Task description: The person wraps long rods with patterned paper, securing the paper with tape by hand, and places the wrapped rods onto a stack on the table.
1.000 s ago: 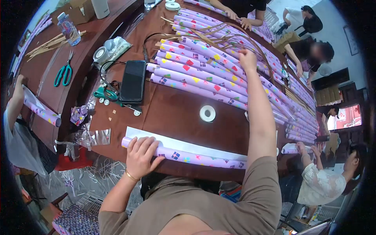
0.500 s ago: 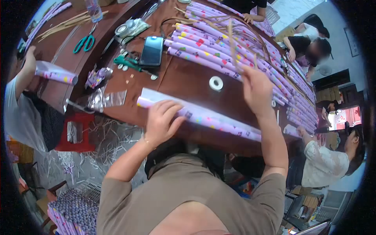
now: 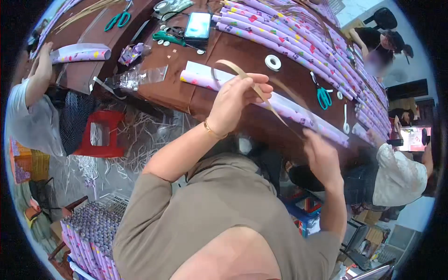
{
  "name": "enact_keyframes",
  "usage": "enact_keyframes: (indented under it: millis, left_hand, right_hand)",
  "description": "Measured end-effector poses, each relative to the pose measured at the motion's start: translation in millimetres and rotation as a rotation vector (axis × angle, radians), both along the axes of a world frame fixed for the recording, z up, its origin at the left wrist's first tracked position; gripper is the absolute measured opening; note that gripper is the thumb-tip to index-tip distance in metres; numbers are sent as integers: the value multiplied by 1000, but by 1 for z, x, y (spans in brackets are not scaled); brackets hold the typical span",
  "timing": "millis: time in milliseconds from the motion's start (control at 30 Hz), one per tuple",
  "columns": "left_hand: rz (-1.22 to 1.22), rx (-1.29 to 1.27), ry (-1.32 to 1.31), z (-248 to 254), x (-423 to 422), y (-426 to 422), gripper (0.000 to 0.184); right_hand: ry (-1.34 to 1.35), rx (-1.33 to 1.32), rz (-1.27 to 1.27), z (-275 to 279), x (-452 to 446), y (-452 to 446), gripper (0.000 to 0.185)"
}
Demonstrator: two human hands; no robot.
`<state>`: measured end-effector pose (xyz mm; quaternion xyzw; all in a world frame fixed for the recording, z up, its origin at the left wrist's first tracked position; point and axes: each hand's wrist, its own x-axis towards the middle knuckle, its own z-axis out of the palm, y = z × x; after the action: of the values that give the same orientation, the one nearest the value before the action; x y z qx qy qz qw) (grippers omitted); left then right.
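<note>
A long tan strip [image 3: 232,66] curls over my left hand [image 3: 235,100], whose thumb and fingers close on it above the table. From there the strip slants down to my right hand [image 3: 322,158], where the fingers are bent around its lower end; motion blurs them a little. Under both hands lies a partly rolled sheet of lilac patterned wrapping paper [image 3: 289,109], its pale inner side showing along the upper edge. Part of the roll is hidden by my left hand and wrist.
Finished lilac rolls [image 3: 280,37] are stacked across the far side. A white tape roll [image 3: 272,63], green-handled scissors [image 3: 324,97], a phone [image 3: 198,25] and a clear plastic bag [image 3: 140,79] lie on the brown table [image 3: 175,100]. Co-workers sit at both sides.
My left hand has lifted off the paper roll and taken hold of the tan strip. My right hand has come down from its raised position toward the table edge. The view has shifted.
</note>
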<state>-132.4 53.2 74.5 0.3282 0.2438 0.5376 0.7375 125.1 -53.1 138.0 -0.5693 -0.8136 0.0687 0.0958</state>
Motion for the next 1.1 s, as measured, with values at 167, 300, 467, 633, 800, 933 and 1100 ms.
enact_keyframes:
  millis: [167, 300, 467, 633, 800, 933, 1100]
  left_hand:
    - [-45, 73, 66, -11, -1, -10, 37]
    - [-139, 98, 154, -18, 21, -31, 37]
    - [-230, 102, 171, -37, 53, -56, 31]
    - [-161, 266, 410, -52, 51, -58, 27]
    - [-23, 569, 713, -52, 27, -42, 24]
    - [378, 836, 1044, -54, -15, -11, 22]
    - [770, 864, 1647, -68, -72, 33, 21]
  right_hand:
    - [-141, -1174, -336, -8, 69, -59, 45]
    - [261, -656, -308, -23, 95, -59, 59]
    - [741, -379, -230, -28, 4, 30, 30]
    - [1131, -789, -178, -35, -73, 88, 30]
    - [1187, -823, -151, -52, -80, 113, 24]
    - [1231, -730, -253, -53, -69, 130, 26]
    - [1219, -691, -221, -62, -57, 155, 18]
